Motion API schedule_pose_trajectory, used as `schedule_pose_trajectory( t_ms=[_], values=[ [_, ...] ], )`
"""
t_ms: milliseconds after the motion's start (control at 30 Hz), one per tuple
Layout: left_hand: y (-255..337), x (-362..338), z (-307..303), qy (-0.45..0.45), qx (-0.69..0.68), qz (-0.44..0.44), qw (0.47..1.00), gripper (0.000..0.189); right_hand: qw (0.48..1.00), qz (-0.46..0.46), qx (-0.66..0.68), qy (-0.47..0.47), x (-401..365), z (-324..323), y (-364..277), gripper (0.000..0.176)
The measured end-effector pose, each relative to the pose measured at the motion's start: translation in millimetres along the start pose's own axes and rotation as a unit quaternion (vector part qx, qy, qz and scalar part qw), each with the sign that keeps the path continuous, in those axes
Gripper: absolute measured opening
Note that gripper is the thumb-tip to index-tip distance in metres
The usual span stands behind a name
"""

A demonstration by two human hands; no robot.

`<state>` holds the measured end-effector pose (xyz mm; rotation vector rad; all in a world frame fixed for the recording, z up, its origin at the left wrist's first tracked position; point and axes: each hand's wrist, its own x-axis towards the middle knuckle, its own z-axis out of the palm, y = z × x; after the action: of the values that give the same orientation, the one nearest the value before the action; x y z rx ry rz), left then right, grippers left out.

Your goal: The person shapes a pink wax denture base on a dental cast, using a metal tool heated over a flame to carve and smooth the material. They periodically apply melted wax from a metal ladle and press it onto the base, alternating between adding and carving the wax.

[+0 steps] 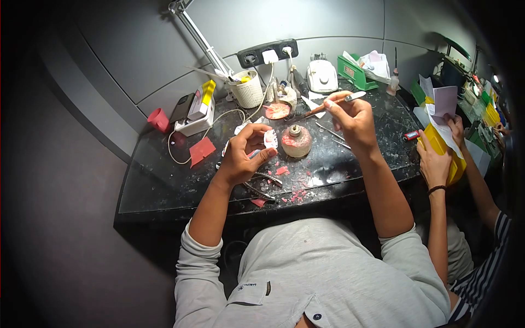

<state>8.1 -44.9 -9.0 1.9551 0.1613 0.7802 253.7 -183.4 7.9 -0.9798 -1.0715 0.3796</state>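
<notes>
My left hand (246,154) is closed around a small pale dental model (270,139) with pink on it, raised over the bench. In my right hand (353,117) is a wax knife (315,112) with a brown handle; its dark blade points left, above the burner. The round glass spirit burner (297,143), stained red, stands between my hands; I cannot make out a flame. Behind it lies a dish of pinkish-red wax (278,111). Scraps of red wax (297,195) are scattered in front of the burner.
A red wax sheet (202,151), a red cup (158,119) and a white basket (248,93) are at left. A white device (322,75) and green box (351,72) stand behind. Metal tools (332,135) lie right of the burner. A co-worker's hands (436,158) hold yellow and white sheets.
</notes>
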Motion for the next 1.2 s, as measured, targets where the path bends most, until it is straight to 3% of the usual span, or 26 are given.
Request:
schedule_pose_trajectory(
  t_ms=[133, 667, 767, 867, 1200],
  values=[
    [-2.3, 1.6, -0.2, 0.008, 0.028, 0.006, 1.000, 0.045, 0.997, 0.019, -0.059, 0.045, 2.1, -4.5, 3.7, 0.009],
    [3.2, 4.1, 0.3, 0.041, 0.121, -0.014, 0.992, 0.046, 0.998, 0.015, -0.025, 0.050, 1.4, -3.7, -0.9, 0.009],
    [8.0, 3.1, 0.2, 0.026, 0.254, 0.002, 0.967, 0.047, 0.998, 0.012, -0.027, 0.048, 2.6, -6.2, 2.9, 0.009],
    [2.7, 4.0, -0.5, 0.026, 0.292, 0.040, 0.955, 0.049, 0.998, 0.029, -0.044, 0.045, 3.5, -5.3, 3.5, 0.010],
    [2.2, 3.0, 0.8, 0.023, 0.268, 0.038, 0.962, 0.047, 0.995, 0.016, -0.080, 0.057, 2.7, -5.1, 1.8, 0.014]
  ],
)
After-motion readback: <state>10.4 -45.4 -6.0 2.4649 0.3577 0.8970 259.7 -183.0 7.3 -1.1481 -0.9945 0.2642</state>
